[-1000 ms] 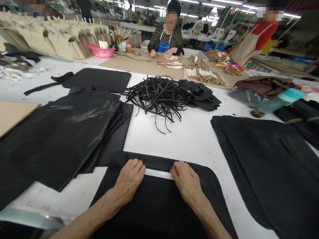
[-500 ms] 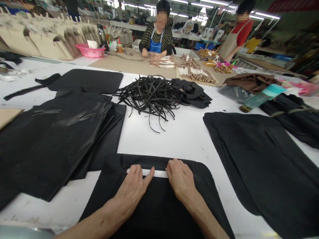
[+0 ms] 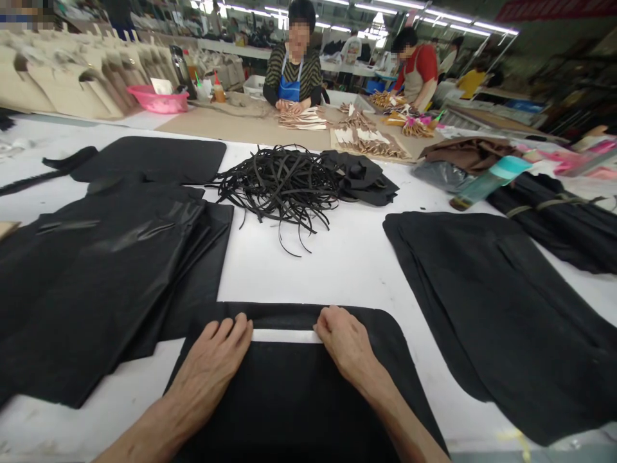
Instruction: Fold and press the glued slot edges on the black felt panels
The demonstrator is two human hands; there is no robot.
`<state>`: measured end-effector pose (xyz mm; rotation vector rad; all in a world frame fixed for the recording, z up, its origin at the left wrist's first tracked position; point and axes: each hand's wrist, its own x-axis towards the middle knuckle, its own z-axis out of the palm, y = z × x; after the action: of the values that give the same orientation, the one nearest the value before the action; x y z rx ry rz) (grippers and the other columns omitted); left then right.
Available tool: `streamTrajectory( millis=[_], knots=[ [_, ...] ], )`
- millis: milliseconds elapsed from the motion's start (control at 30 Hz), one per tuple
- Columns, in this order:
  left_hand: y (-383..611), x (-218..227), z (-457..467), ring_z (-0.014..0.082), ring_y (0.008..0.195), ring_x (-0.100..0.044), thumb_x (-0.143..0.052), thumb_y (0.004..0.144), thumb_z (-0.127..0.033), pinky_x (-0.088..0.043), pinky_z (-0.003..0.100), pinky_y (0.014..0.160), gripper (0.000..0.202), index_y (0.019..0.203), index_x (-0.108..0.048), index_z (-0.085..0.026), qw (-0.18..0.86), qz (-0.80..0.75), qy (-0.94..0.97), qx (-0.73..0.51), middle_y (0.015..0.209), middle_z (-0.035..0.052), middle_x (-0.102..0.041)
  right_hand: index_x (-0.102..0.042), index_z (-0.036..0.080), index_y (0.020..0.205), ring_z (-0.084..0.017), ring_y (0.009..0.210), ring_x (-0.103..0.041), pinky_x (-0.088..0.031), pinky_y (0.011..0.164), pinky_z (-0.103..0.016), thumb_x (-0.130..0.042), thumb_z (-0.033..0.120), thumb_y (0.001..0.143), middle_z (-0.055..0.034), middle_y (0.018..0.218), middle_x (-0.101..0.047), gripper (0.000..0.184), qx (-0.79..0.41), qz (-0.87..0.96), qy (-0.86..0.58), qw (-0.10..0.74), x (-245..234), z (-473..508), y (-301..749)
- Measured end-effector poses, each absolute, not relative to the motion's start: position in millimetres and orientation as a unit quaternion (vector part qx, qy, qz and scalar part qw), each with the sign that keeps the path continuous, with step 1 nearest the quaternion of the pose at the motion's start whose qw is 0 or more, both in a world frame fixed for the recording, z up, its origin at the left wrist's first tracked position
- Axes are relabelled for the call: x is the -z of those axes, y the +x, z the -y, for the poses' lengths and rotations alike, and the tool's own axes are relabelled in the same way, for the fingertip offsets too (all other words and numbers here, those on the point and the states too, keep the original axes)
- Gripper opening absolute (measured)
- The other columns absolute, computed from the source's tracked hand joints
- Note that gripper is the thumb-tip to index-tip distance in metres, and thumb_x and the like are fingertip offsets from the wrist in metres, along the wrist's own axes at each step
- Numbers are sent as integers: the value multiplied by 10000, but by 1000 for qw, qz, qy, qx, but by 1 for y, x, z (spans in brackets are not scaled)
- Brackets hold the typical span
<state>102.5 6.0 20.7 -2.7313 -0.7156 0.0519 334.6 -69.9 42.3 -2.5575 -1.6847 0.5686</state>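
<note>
A black leather-like panel [image 3: 289, 392] with rounded upper corners lies flat in front of me. A narrow white strip [image 3: 288, 335] crosses it near its far edge; whether this is tape or a slot showing the table, I cannot tell. At the strip's left end, my left hand [image 3: 219, 350] presses bent, closed fingers onto the panel, the thumb hidden. My right hand [image 3: 344, 341] has its fingers closed in a pinch on the panel at the strip's right end.
Black panels lie stacked at the left [image 3: 110, 270] and right [image 3: 482, 289]. Beyond are a tangle of thin black strips [image 3: 282, 183], a teal-lidded bottle [image 3: 491, 183] and a pink basin [image 3: 159, 99]. Two co-workers stand across the table, one in a blue apron [image 3: 290, 80].
My left hand has shifted left along the white strip, and its outstretched thumb no longer shows. My right hand stays at the strip's right end. The view has turned slightly.
</note>
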Motion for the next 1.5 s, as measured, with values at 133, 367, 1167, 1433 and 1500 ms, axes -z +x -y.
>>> streamTrajectory(
  millis=[133, 367, 1167, 1433, 1500],
  knots=[
    [94, -23, -7, 246, 955, -554, -484, 730, -6, -449, 383, 820, 466, 1146, -594, -185, 144, 276, -950, -18, 1188, 90, -601, -591, 199, 736, -173, 769, -563, -319, 653, -287, -439, 175, 849, -32, 814, -647, 190, -175, 543, -821, 17, -40, 70, 334],
    [153, -24, 19, 253, 1057, -533, -412, 753, 12, -443, 389, 926, 458, 1173, -554, -107, 104, 243, -964, 14, 1215, 120, -576, -606, 191, 763, -211, 798, -576, -352, 671, -315, -436, 174, 849, -57, 833, -649, 192, -163, 549, -819, 25, -39, 71, 331],
    [184, 0, 41, 264, 1015, -534, -438, 697, 24, -502, 375, 897, 493, 1170, -552, -54, 104, 196, -973, 63, 1123, 130, -594, -563, 205, 781, -163, 820, -531, -368, 735, -280, -486, 202, 889, -14, 864, -605, 133, -123, 613, -780, 29, -40, 112, 389],
    [190, -7, 46, 249, 883, -557, -465, 741, 18, -505, 365, 823, 488, 1216, -520, -76, 168, 187, -968, 20, 990, 132, -590, -621, 171, 813, -202, 831, -609, -377, 695, -298, -440, 163, 855, -73, 889, -671, 186, -166, 544, -822, -34, -51, 95, 383],
    [193, -9, 49, 253, 885, -563, -462, 768, -2, -501, 381, 815, 531, 1281, -460, -139, 169, 183, -968, 6, 1002, 136, -584, -641, 163, 807, -212, 830, -625, -384, 682, -296, -448, 157, 836, -85, 869, -688, 195, -177, 535, -825, -39, -54, 92, 384]
  ],
)
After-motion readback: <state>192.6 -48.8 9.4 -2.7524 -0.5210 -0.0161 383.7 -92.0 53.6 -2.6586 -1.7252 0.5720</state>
